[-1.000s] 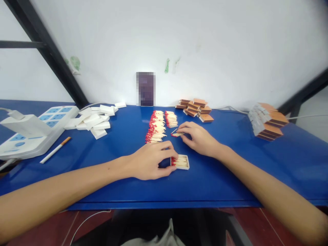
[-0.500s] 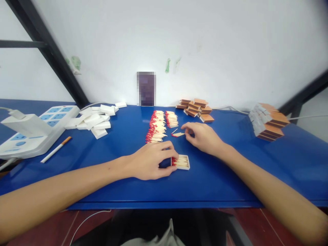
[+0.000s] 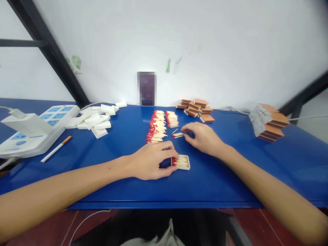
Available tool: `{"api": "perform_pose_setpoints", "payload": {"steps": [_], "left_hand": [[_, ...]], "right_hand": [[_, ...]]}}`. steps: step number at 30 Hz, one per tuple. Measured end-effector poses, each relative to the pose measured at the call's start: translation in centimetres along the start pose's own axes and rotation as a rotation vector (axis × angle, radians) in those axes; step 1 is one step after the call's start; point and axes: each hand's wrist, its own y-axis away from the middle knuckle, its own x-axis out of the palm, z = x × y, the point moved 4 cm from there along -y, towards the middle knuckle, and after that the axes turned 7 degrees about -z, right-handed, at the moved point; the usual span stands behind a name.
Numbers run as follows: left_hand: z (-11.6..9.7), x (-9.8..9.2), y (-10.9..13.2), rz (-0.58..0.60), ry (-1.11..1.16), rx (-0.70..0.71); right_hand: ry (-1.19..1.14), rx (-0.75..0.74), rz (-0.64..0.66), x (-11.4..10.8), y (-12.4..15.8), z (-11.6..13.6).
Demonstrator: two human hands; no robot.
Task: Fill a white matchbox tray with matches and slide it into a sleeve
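Now the left hand pinches a matchbox tray; the right hand, perhaps, loose matches.

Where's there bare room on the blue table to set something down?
Bare tabletop lies between the right hand and far-right matchbox stack, and between the white matchbox trays and match piles. Crowded: around the left hand, match tray and power strip.

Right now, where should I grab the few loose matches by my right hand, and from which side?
Probably by the bare wooden ends, coming in from the right. The loose matches lie flat on the table, red heads mostly pointing left, so the plain ends face your right hand, thumb and forefinger close by.
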Motion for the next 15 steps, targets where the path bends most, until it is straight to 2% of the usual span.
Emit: {"api": "perform_pose_setpoints", "payload": {"steps": [5, 15], "left_hand": [[0.05, -0.07, 0.02, 0.001, 0.001, -0.003], [0.03, 0.01, -0.11, -0.006, 0.002, 0.004]], "right_hand": [[-0.078, -0.051, 0.003, 0.00, 0.02, 0.45], [-0.079, -0.029, -0.014, -0.17, 0.01, 0.44]]}}
